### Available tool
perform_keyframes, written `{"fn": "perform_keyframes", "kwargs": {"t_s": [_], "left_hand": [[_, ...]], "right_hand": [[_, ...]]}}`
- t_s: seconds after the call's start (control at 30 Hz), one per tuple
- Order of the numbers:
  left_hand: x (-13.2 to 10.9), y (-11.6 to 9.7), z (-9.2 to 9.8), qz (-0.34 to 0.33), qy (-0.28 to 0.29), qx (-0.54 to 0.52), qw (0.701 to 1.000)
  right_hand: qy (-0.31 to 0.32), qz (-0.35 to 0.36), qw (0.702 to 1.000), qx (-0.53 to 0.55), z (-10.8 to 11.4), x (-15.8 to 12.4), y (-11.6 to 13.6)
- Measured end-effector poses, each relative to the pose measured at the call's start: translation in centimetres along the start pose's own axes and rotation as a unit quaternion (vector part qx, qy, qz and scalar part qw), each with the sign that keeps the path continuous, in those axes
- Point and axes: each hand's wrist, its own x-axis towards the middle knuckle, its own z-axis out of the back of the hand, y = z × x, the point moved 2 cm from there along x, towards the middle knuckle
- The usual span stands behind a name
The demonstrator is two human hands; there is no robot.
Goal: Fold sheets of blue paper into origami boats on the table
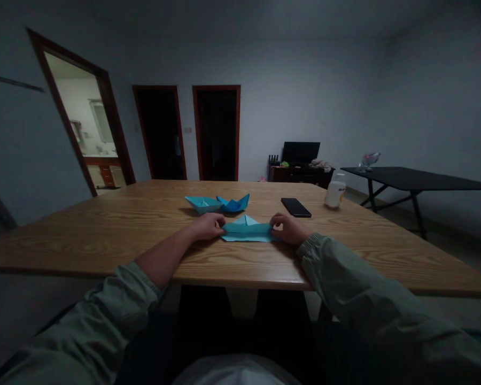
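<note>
A light blue folded paper piece point(246, 230) lies on the wooden table point(104, 235) in front of me. My left hand point(206, 225) pinches its left end, fingers closed. My right hand point(287, 229) grips its right end, fingers curled. Just behind it sit two finished paper boats, a light blue one point(202, 203) and a darker blue one point(234, 204), touching each other.
A black phone point(295, 207) lies flat to the right of the boats. A white bottle point(335, 192) stands further right. A black table point(417, 178) is at the right, a TV cabinet point(300, 172) against the far wall, and doorways at the left.
</note>
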Motion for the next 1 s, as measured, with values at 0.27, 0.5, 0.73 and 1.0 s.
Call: {"fn": "perform_keyframes", "kwargs": {"t_s": [0.27,0.5,0.73,1.0], "left_hand": [[-0.3,-0.6,0.0,-0.049,0.014,0.002,0.999],[0.3,-0.5,-0.1,-0.007,-0.025,-0.051,0.998],[1.0,0.2,-0.4,0.062,-0.006,-0.02,0.998],[2.0,0.6,-0.2,0.11,0.06,-0.071,0.99]], "right_hand": [[0.047,0.003,0.998,0.045,-0.2,-0.1,0.5],[0.025,-0.045,0.998,0.041,0.0,0.4,1.6],[0.026,-0.087,0.996,-0.011,-0.3,0.8,1.2],[0.057,-0.059,0.996,-0.021,-0.1,0.8,1.2]]}}
